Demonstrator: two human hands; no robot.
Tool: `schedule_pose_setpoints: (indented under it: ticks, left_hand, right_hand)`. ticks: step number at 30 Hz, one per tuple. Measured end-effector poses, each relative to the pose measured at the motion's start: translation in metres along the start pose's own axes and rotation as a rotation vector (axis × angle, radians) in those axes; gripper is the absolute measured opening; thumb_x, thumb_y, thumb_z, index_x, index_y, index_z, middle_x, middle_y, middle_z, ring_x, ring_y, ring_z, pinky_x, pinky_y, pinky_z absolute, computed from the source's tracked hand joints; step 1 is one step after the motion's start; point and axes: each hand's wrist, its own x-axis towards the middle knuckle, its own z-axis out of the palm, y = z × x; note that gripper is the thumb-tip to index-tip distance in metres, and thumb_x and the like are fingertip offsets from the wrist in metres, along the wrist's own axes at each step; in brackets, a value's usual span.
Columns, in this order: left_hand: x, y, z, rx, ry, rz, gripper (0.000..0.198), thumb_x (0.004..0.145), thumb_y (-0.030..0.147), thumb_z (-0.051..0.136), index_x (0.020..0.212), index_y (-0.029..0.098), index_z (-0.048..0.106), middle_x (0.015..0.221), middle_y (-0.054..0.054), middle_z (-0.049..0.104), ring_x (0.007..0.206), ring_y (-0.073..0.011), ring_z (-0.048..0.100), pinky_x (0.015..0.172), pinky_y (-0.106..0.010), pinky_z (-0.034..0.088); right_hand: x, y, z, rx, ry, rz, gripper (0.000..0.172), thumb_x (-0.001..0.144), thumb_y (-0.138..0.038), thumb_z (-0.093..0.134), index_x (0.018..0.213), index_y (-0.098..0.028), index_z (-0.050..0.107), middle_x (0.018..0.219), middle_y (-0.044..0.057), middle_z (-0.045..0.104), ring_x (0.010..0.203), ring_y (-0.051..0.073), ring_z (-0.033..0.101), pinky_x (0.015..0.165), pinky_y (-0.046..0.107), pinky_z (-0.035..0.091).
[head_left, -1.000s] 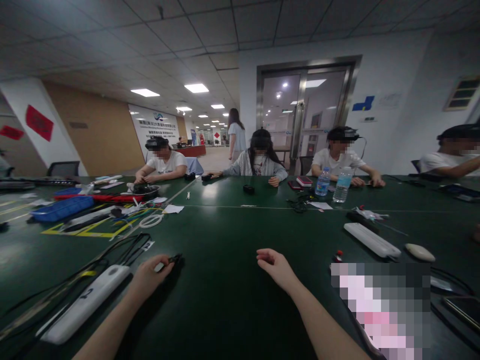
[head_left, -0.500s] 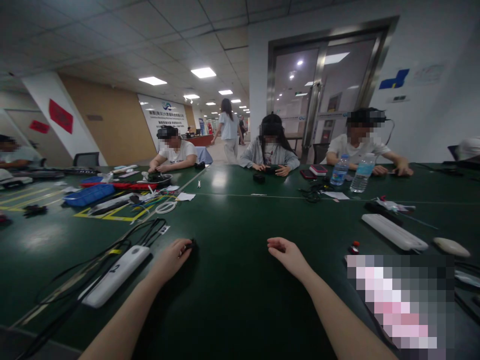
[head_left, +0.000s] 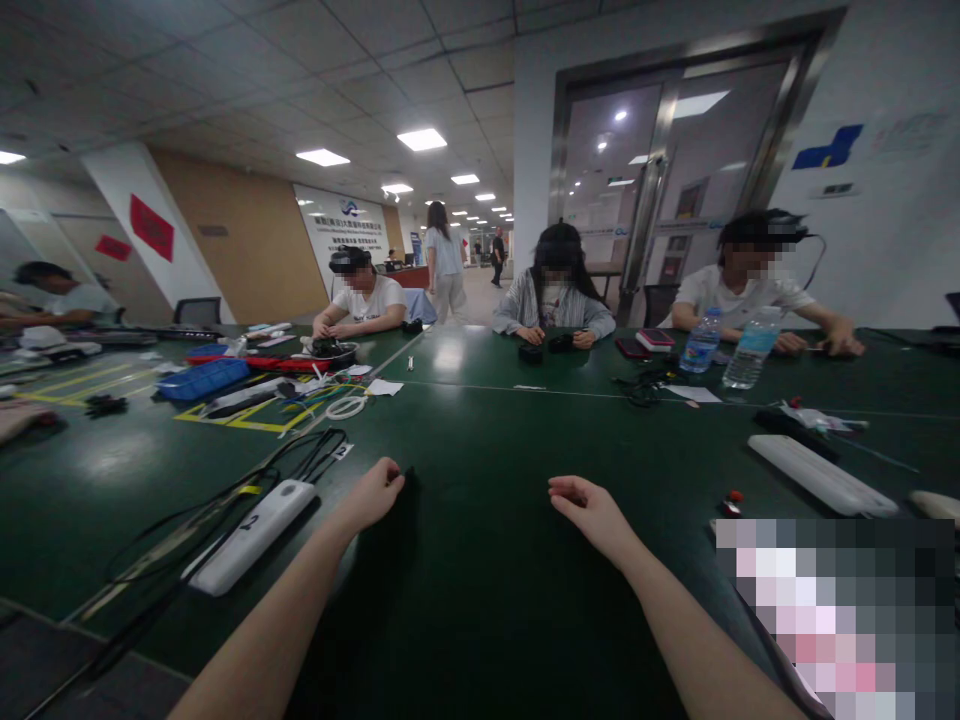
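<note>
My left hand (head_left: 377,492) is above the green table (head_left: 480,590), its fingers closed. A small black object (head_left: 409,473) shows at the fingertips; most of it is hidden and I cannot make out its kind. To the left of that forearm lies a white power strip (head_left: 255,540) marked 2, with black cables (head_left: 296,455) running past it. My right hand (head_left: 592,510) hovers over the table on the other side, fingers loosely curved, thumb apart, nothing in them. Bare table lies between the two hands.
Water bottles (head_left: 752,350) stand at the right, beyond a white power strip (head_left: 821,475). A blurred-out device (head_left: 832,620) lies at the near right. At the left are a blue tray (head_left: 202,380) and a white cable coil (head_left: 346,407). Several people sit around the table.
The view has turned slightly left. My left hand has lifted and rotated with the small black object at its fingertips. My right hand keeps nearly the same pose. A person walking behind has moved.
</note>
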Motion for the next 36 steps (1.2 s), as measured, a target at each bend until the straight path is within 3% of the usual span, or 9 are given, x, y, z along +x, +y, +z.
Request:
schedule_pose_setpoints:
  ticks: [2,5,10,20,30,36]
  left_hand:
    - [-0.004,0.007,-0.002,0.081,0.004,0.026,0.020,0.078,0.029,0.039,0.090,0.017,0.048,0.091,-0.007,0.059,0.081,-0.0182,0.057,0.069,-0.028,0.041]
    - [-0.012,0.012,-0.002,0.209,-0.012,0.182,0.018,0.078,0.024,0.039,0.092,0.018,0.048,0.097,-0.007,0.054,0.081,-0.0182,0.055,0.071,-0.030,0.040]
    - [-0.022,0.010,0.010,0.236,-0.009,0.374,0.019,0.080,0.017,0.036,0.093,0.021,0.048,0.101,-0.005,0.047,0.088,-0.0160,0.052,0.077,-0.027,0.039]
    - [-0.030,0.006,0.025,0.151,0.098,0.303,0.024,0.083,0.017,0.030,0.102,0.017,0.045,0.108,-0.009,0.044,0.092,-0.0175,0.052,0.081,-0.030,0.039]
    - [-0.033,0.019,0.027,0.064,0.066,0.130,0.030,0.084,0.026,0.031,0.107,0.012,0.045,0.104,-0.012,0.054,0.097,-0.0201,0.051,0.083,-0.032,0.039]
    - [-0.025,0.015,0.025,0.036,0.061,0.140,0.031,0.084,0.029,0.031,0.102,0.013,0.050,0.104,-0.011,0.057,0.098,-0.0204,0.052,0.084,-0.032,0.039]
  right_hand:
    - [0.001,0.001,0.000,-0.005,-0.007,-0.004,0.026,0.069,-0.026,0.059,0.094,-0.023,0.061,0.096,0.003,0.063,0.093,0.021,0.057,0.082,0.039,0.043]
    - [0.002,0.003,-0.001,-0.015,-0.015,0.000,0.026,0.069,-0.026,0.058,0.095,-0.023,0.060,0.097,0.003,0.063,0.093,0.020,0.057,0.082,0.038,0.043]
    - [0.004,0.005,0.000,-0.018,-0.023,-0.009,0.026,0.069,-0.025,0.058,0.096,-0.023,0.061,0.096,0.003,0.063,0.092,0.020,0.057,0.082,0.039,0.043]
    - [-0.001,0.000,0.001,-0.052,-0.011,0.005,0.025,0.071,-0.023,0.057,0.095,-0.023,0.060,0.097,0.003,0.063,0.093,0.020,0.056,0.082,0.038,0.044]
    - [0.003,0.005,0.001,-0.125,-0.053,-0.015,0.027,0.074,-0.025,0.054,0.100,-0.022,0.057,0.098,0.002,0.061,0.093,0.016,0.057,0.083,0.033,0.044]
    - [0.000,0.002,0.000,-0.107,-0.055,0.002,0.027,0.074,-0.026,0.054,0.101,-0.022,0.057,0.099,0.002,0.061,0.094,0.017,0.056,0.083,0.033,0.044]
